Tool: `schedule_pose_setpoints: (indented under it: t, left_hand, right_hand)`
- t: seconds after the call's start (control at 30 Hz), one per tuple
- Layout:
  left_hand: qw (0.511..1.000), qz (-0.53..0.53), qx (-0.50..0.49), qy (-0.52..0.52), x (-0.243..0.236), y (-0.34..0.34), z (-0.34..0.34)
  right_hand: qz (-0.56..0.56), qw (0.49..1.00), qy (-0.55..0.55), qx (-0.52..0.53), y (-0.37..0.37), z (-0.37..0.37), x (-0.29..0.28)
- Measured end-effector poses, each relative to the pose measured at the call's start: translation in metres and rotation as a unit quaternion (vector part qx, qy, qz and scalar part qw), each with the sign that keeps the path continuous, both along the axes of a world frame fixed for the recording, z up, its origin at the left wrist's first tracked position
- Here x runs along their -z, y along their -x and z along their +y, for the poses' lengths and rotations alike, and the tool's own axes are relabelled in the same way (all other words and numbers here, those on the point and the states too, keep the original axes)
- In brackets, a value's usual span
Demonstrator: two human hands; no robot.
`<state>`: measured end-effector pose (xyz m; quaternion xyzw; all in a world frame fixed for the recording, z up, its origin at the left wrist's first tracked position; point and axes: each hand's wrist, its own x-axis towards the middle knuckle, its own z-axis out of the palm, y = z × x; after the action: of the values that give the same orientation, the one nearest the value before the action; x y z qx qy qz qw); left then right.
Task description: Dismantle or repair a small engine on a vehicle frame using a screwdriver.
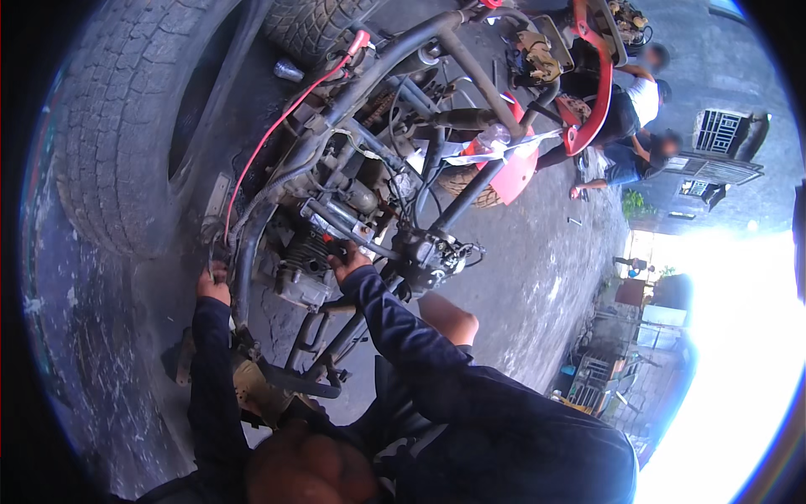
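A stripped vehicle frame of dark tubes fills the middle, with a finned engine exposed in it. My left hand is on the left side of the frame, fingers closed at the lower end of a red cable; what they hold is too small to name. My right hand is at the engine's upper side, fingers bent beside a small orange-red part. Whether it grips anything is hidden. The red cable runs up to a red clamp at the frame's far end.
Large worn tires stand at the left. Red body panels and a second engine are farther off. Other people crouch at the upper right by a grey wall. A carburetor-like metal part juts out right of my right hand.
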<state>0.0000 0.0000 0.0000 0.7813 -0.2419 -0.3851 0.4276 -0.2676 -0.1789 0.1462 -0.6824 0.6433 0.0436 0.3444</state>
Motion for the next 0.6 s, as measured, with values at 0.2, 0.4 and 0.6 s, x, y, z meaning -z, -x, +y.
schedule_pose_setpoints:
  t: [0.2, 0.4, 0.6]
  left_hand:
    - [1.000, 0.013, -0.015, 0.010, 0.010, 0.002, -0.001]
    - [1.000, 0.015, -0.005, -0.011, 0.009, 0.005, -0.002]
    - [0.999, 0.024, -0.020, -0.008, 0.010, 0.004, 0.003]
  right_hand:
    - [0.005, 1.000, 0.026, -0.006, -0.002, -0.003, -0.005]
    - [-0.002, 1.000, 0.013, 0.000, 0.002, -0.003, -0.007]
    - [-0.008, 1.000, 0.002, 0.008, -0.001, -0.001, -0.009]
